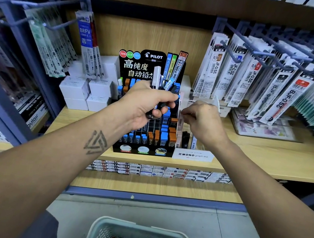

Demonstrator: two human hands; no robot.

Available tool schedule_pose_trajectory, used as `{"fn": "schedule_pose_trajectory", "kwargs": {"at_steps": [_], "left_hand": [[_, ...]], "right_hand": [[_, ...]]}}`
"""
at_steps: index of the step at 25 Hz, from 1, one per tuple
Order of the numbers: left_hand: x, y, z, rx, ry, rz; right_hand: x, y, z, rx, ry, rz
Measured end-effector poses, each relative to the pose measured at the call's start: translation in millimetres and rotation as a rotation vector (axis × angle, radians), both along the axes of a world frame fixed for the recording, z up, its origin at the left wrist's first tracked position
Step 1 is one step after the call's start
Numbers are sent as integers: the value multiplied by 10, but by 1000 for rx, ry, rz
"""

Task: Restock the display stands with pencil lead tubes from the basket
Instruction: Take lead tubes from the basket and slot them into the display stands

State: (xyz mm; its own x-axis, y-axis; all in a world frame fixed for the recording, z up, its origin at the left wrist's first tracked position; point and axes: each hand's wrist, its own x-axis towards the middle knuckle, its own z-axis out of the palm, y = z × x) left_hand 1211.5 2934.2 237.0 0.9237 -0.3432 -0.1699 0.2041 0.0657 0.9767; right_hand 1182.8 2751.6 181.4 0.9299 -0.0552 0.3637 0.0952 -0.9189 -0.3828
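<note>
Tubes point(163, 82) bunched in left hand point(145, 106), fingers clamped round their lower halves; long axes near upright, tips fanning up and slightly right; white, blue and black ones among them; held above the middle of black stand point(142, 151), in front of its printed back card. Right hand point(201, 120) just right of the stand, thumb and forefinger pinched on a single pale tube point(180, 120) with a barcode, long axis upright, over clear stand point(191, 155) labelled MONO.

Black stand at front edge of shelf point(270, 158), stepped rows of slots; blue and orange tubes standing upright in front and right-hand slots, several middle slots dark and seemingly bare. Clear stand touching its right side, holding a few upright tubes, black and pale.

Basket point(95, 231) on floor below, pale, perforated walls; loose tubes lying flat and jumbled on its bottom, mostly blue and black.

White boxes point(85, 94) stacked on shelf left of the stand, towards back edge; refill packs point(262, 80) hanging on hooks above the right end; flat packet point(262, 128) lying near right back corner.
</note>
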Motion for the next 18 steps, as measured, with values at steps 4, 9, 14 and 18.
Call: {"fn": "schedule_pose_trajectory", "kwargs": {"at_steps": [4, 9, 14, 18], "left_hand": [[-13, 9, 7, -12, 11, 4], [-34, 8, 4, 3, 18, -10], [-36, 34, -1, 1, 28, -26], [-31, 75, -51, 1, 74, -31]], "right_hand": [[-24, 13, 12, 4, -20, -46], [-20, 41, -3, 35, 27, -62], [-50, 48, 19, 61, 60, -65], [-77, 32, 107, 186, 69, -151]]}}
